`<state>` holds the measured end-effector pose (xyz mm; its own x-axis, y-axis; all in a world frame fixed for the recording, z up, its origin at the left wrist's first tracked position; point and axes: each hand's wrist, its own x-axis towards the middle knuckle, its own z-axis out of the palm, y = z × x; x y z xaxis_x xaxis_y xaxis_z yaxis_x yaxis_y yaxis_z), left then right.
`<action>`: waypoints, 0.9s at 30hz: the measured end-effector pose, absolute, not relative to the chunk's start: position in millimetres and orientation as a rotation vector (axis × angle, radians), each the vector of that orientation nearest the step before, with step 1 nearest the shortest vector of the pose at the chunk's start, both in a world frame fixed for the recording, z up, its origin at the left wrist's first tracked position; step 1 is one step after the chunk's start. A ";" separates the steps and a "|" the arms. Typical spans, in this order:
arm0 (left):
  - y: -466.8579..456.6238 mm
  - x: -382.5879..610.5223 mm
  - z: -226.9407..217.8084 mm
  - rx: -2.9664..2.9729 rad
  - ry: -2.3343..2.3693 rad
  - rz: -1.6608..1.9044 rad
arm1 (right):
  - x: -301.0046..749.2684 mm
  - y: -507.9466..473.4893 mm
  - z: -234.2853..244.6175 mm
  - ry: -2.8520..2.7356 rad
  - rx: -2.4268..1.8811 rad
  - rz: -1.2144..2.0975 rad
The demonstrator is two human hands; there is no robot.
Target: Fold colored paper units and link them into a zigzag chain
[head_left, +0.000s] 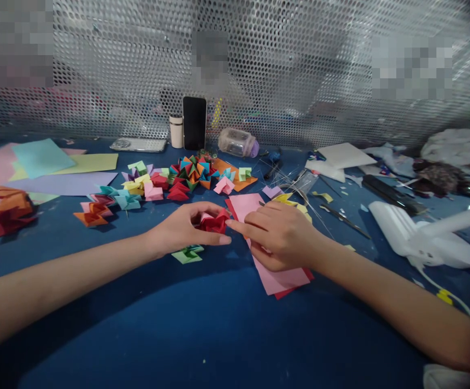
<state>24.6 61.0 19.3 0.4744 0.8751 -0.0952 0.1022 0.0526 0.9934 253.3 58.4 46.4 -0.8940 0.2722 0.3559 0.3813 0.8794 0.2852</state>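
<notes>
My left hand [182,229] is curled round a folded red paper piece [214,221] and holds it just above the blue table [202,329]. My right hand [277,235] is beside it, fingers bent, index finger touching the red piece, palm resting on a stack of pink and red paper sheets [275,278]. A green folded paper piece [188,254] lies on the table just under my left hand.
Several coloured folded paper pieces [186,178] are heaped behind the hands, with more orange and red ones [6,210] at far left. Flat paper sheets [52,165] lie at back left. A phone [194,123] stands against the perforated metal screen. A white device [421,237] and tools lie on the right.
</notes>
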 end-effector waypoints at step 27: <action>56.5 25.3 15.5 1.904 1.094 0.898 | 217.7 43.6 39.1 -1.507 -1.164 1.463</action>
